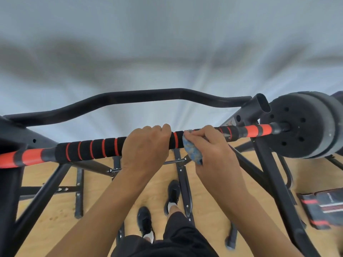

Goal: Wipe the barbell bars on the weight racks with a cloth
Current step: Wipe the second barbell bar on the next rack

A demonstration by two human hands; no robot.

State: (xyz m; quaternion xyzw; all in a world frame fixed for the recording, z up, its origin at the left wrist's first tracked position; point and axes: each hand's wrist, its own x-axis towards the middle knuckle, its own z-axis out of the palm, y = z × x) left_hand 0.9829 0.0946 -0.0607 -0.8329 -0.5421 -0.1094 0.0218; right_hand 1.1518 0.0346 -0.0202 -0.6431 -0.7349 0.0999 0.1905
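A barbell bar (89,150) with black foam grip and red-orange bands lies across the black weight rack (274,175), running from the left edge to a grey weight plate (304,125) at the right. My left hand (146,145) grips the bar's middle from above, fingers curled over it. Just to its right, my right hand (213,151) holds a crumpled blue cloth (193,152) against the bar, fingers wrapped over bar and cloth. Part of the cloth hangs below the bar.
A bent black rack bar (148,98) runs behind the barbell. Rack legs and crossbars stand on the wooden floor (55,210) below, around my feet (159,206). A black and red pad (323,208) lies on the floor at the right. A pale wall fills the top.
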